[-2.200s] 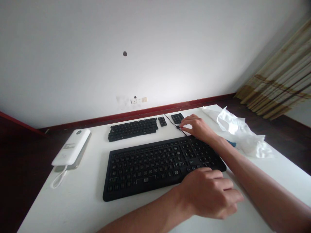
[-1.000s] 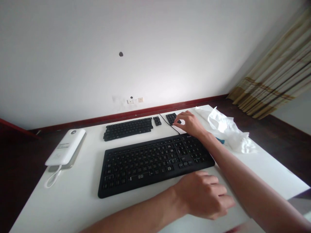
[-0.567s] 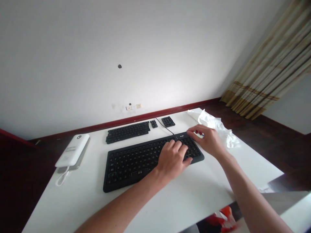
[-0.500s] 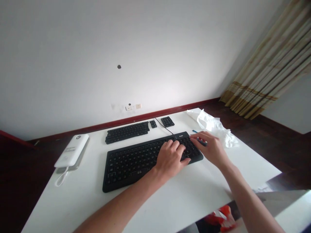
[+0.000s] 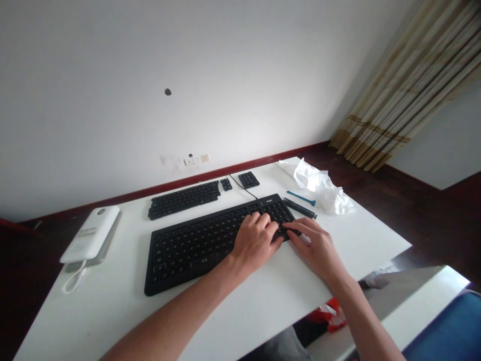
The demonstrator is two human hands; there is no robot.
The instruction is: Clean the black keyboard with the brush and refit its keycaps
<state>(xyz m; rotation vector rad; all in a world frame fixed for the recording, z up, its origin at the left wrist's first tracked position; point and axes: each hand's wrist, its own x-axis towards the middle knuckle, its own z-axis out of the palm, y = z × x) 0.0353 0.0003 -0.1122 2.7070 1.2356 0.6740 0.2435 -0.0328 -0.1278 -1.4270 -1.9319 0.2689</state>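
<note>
At the far left of the white table [image 5: 112, 311] lies a white power bank [image 5: 90, 234], a smooth rounded slab with a looped white cord [image 5: 73, 282] hanging off its near end; a small label on its top is too small to read. Right of it, along the far edge, sit rows of loose black keycaps [image 5: 184, 199] laid out in keyboard order, with two smaller clusters [image 5: 248, 179] beside them and a thin black cable [image 5: 244, 186] running between those down to the black keyboard [image 5: 195, 245]. That keyboard is flat, matte and rectangular, lying slantwise at the table's middle; its key legends and the small mark at its top right corner cannot be made out. The left hand [image 5: 255, 240] rests palm down on the keyboard's right end, fingers curled loosely over the keys and gripping nothing. Just beside it the right hand [image 5: 315, 245] lies at the keyboard's right edge, fingertips touching the corner keys, with no object visibly held. Beyond it lie a dark slim tool [image 5: 299, 208] and a blue stick [image 5: 300, 198], then a crumpled white plastic bag [image 5: 319, 185]. A striped beige curtain [image 5: 406, 100] hangs at far right.
</note>
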